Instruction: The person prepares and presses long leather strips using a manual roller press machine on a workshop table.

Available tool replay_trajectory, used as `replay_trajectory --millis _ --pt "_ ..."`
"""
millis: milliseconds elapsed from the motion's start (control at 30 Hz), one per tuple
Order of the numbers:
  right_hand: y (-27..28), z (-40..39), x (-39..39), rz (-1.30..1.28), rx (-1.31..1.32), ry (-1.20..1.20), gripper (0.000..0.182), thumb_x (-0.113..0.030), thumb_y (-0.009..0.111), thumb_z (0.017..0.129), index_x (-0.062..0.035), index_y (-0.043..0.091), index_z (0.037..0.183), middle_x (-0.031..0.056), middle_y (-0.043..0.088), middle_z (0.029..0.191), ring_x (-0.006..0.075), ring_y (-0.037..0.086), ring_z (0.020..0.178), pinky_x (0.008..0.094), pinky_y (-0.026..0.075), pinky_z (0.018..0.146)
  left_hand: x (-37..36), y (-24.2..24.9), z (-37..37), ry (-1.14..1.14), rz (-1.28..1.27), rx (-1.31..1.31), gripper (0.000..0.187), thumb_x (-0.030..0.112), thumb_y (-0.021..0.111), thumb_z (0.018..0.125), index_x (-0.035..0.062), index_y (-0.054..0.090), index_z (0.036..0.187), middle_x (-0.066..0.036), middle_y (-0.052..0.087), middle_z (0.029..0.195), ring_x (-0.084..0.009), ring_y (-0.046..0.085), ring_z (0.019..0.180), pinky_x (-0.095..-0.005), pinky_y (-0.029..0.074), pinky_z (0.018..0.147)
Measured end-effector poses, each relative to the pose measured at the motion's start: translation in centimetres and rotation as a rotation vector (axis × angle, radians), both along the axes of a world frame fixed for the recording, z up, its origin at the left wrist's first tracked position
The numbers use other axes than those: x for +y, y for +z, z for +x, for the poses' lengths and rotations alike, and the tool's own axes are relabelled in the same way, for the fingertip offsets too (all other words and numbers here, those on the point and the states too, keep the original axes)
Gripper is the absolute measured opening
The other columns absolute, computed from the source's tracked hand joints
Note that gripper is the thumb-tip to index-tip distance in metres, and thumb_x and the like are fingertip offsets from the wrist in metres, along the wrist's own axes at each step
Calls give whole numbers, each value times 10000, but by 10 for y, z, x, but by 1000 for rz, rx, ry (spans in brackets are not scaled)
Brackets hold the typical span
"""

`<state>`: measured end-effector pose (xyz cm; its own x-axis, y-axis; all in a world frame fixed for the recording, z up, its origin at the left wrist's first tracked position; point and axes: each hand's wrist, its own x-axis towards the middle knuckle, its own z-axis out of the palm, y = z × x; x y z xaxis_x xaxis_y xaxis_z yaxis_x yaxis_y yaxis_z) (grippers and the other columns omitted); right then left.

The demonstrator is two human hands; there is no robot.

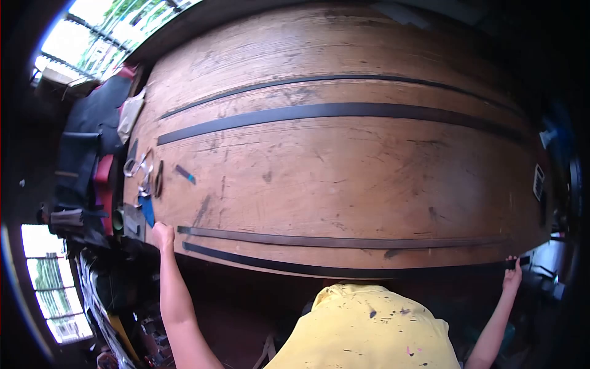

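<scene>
A long black strip (344,271), leather-like, lies along the near edge of the wooden table (344,184). At its right end, my right hand (512,277) has its fingers closed on the strip. Far to the left, my left hand (163,235) is closed at the table edge, right at the lower tip of a blue piece (146,211); I cannot tell what its fingers hold. The left end of the black strip lies a little to the right of that hand. Just beyond and parallel runs a brown strip (344,242).
Farther back lie a wide dark strip (344,110) and a thin dark strip (369,77). Scissors (130,167), a dark oval ring (158,178) and a short blue-ended piece (185,174) sit at left. Folded dark material (92,117) is piled beyond the left edge.
</scene>
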<state>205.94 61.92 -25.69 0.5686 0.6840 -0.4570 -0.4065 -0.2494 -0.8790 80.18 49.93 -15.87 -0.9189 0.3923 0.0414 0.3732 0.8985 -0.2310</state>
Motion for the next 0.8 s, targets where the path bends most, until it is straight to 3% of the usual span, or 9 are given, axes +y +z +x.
replay_trajectory --millis 100,200,233,333,467,533,567,667,800 --pt "35 -60 -6 4 -73 48 341 -310 605 1048 -53 542 1262 84 639 1235 246 621 1175 460 486 1016 56 -41 45 -483 500 -278 209 183 726 887 1 733 990 -173 747 879 -259 715 792 -391 562 753" --pt "111 -160 -2 -39 -267 -4 327 -339 649 1022 -117 533 1231 83 677 1204 250 675 1144 498 468 977 153 -68 216 -613 859 -810 125 115 699 953 5 734 1002 -49 711 846 -122 635 746 -277 515 689" --pt "135 -183 2 -47 -289 -53 222 -294 635 1034 -126 554 1153 74 706 1088 241 710 1054 381 532 842 173 -77 282 -629 1005 -1027 104 92 692 966 14 739 1015 -16 704 861 -94 620 754 -247 503 683" --pt "170 -201 -7 0 -421 -47 109 -214 686 989 -121 632 1007 46 706 1059 158 681 940 383 558 814 204 -18 511 -948 704 -1332 125 52 693 956 53 748 1069 -15 722 926 -101 664 831 -242 511 684" --pt "196 -209 -22 111 -447 -56 266 -110 673 969 -60 618 1225 8 667 967 113 685 844 284 578 656 202 23 725 -1451 448 -1826 197 82 698 925 34 726 1114 -145 698 1076 -306 690 991 -389 557 848" --pt "204 -209 -28 157 -390 -63 360 -57 649 956 -41 553 1303 21 659 983 123 687 786 276 588 594 198 40 802 -1771 469 -1713 354 197 730 926 62 664 1247 -186 668 1091 -388 645 1042 -440 536 907" --pt "204 -204 -29 176 -354 -66 363 -61 642 956 -37 545 1305 41 660 975 136 693 754 286 600 586 194 45 833 -1820 414 -1706 433 217 749 926 48 624 1304 -164 672 1218 -317 670 1095 -427 535 923" --pt "185 -181 -31 128 -239 -43 426 -90 638 964 -35 481 1357 87 666 982 162 703 701 291 605 571 184 41 907 -1593 261 -2001 478 241 749 931 38 598 1336 -171 683 1223 -332 679 1073 -428 532 932" --pt "131 -141 -19 83 -145 0 227 -90 598 1018 -32 530 1227 55 669 1003 105 682 853 260 602 670 186 23 960 -1297 -27 -1975 447 172 746 937 13 600 1328 -109 729 1012 -197 696 845 -336 555 786"
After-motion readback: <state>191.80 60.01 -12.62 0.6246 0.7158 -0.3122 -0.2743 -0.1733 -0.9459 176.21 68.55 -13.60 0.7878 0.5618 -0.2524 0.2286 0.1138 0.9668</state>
